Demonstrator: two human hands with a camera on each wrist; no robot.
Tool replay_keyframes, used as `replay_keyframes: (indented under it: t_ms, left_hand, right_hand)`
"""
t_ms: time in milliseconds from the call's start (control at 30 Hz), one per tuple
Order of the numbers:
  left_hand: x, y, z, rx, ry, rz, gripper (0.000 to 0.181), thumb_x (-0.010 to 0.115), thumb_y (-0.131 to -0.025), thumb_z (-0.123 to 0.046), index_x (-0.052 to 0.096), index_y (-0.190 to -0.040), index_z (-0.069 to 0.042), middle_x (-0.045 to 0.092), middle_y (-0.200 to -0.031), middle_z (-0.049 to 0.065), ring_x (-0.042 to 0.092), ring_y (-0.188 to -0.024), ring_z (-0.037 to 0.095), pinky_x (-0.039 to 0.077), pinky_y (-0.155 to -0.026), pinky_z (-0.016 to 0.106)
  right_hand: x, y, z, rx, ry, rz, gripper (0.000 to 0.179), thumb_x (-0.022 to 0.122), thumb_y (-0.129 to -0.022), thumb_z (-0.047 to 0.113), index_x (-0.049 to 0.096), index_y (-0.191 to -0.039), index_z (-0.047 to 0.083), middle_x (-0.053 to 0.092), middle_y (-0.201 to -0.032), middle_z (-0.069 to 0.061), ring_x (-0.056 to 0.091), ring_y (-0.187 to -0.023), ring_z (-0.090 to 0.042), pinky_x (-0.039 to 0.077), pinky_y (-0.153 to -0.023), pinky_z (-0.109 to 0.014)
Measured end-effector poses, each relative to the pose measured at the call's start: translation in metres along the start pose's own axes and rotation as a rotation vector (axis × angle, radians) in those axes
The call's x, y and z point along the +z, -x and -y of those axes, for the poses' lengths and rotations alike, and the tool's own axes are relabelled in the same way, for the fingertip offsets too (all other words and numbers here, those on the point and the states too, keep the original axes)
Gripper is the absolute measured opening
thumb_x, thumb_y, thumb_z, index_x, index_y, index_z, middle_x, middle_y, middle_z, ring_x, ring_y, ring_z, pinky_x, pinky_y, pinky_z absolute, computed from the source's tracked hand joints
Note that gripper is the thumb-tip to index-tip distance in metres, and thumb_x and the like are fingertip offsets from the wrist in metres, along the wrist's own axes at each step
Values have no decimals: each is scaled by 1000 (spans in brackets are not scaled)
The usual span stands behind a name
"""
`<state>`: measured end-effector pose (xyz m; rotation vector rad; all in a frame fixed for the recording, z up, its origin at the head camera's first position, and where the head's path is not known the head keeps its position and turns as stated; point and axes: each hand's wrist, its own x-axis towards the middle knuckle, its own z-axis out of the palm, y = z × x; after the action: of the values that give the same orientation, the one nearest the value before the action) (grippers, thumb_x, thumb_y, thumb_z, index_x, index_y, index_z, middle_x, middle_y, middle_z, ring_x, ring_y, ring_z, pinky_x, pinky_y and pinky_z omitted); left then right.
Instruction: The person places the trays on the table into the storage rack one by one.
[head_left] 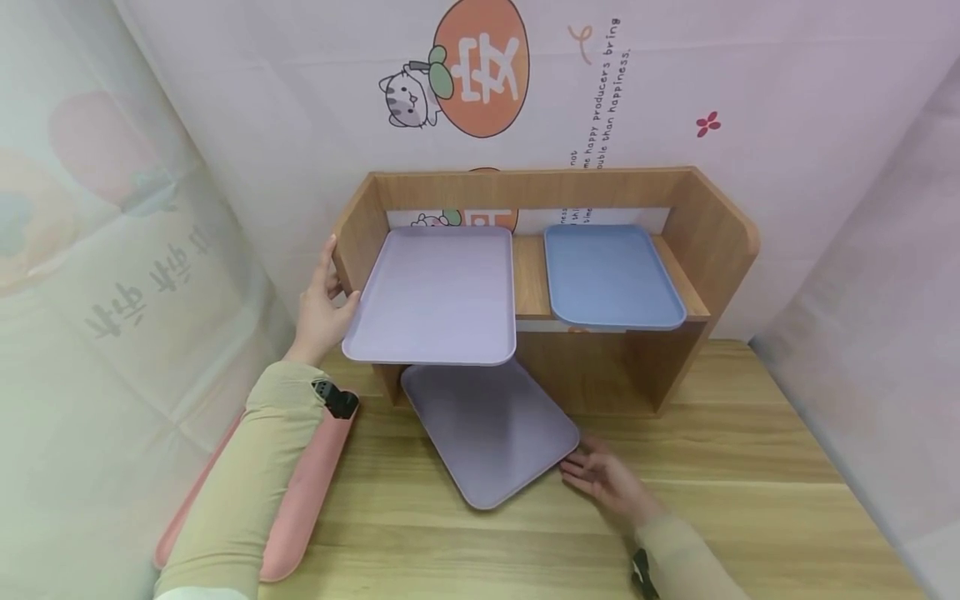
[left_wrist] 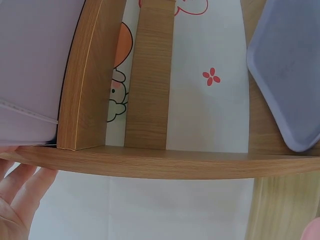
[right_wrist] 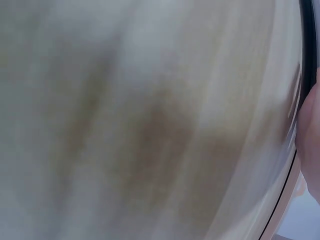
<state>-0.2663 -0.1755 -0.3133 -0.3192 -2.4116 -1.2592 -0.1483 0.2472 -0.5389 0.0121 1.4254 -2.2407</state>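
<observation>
A wooden desktop shelf (head_left: 532, 190) stands against the back cloth. On its top board lie a large light-purple tray (head_left: 438, 292) at left and a blue tray (head_left: 611, 275) at right. My left hand (head_left: 322, 312) grips the shelf's left side panel, fingers along the outside, thumb near the purple tray's edge. A second purple tray (head_left: 491, 433) sits turned at an angle, partly inside the lower compartment, its front corner out over the table. Beside this tray's right corner, my right hand (head_left: 607, 483) touches the edge with fairly straight fingers. The right wrist view is mostly blurred.
A long pink tray (head_left: 315, 492) lies on the wooden table (head_left: 420, 550) at left, partly under my left forearm. Printed cloth (head_left: 300, 92) hangs behind the shelf, with pale cloth walls at both sides.
</observation>
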Motion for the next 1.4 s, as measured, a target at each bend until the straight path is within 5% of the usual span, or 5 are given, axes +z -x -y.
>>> replay_keyframes:
  t_ms: [200,467,767,1033,1400]
  left_hand:
    - [0,0,0,9,8,-3,88,57,-89,3,10,-152,-36,43,-138,33,50,-122,43,41,-102,53]
    - [0,0,0,-2,-4,1,88,57,-89,3,9,-151,-38,44,-138,31,50,-122,44,41,-103,53]
    - [-1,0,1,-14,-21,9,90,57,-89,2,7,-151,-40,44,-138,31,49,-123,44,40,-102,56]
    - [-1,2,-1,-13,-27,12,90,57,-89,2,6,-151,-39,44,-139,31,50,-122,45,40,-102,55]
    - [0,1,-1,10,-15,-1,88,57,-89,3,8,-152,-36,44,-137,32,50,-121,45,41,-101,54]
  right_hand:
    - [1,5,-3,13,2,102,69,23,-91,-7,-23,-143,-6,44,-131,-24,53,-116,-21,39,-108,-43]
    - [5,14,-7,61,-46,186,64,24,-98,3,-22,-141,-12,50,-131,-19,53,-118,-20,41,-107,-41]
    - [16,19,-16,115,-128,285,37,23,-104,22,35,-134,3,51,-132,-24,51,-123,-32,39,-109,-43]
    - [32,13,-17,147,-74,325,78,1,-100,48,-19,-139,-17,14,-146,-40,21,-138,-48,25,-115,-50]
    - [50,0,-17,148,-99,357,82,-10,-94,54,-20,-141,-12,-1,-146,-40,8,-139,-50,15,-116,-53]
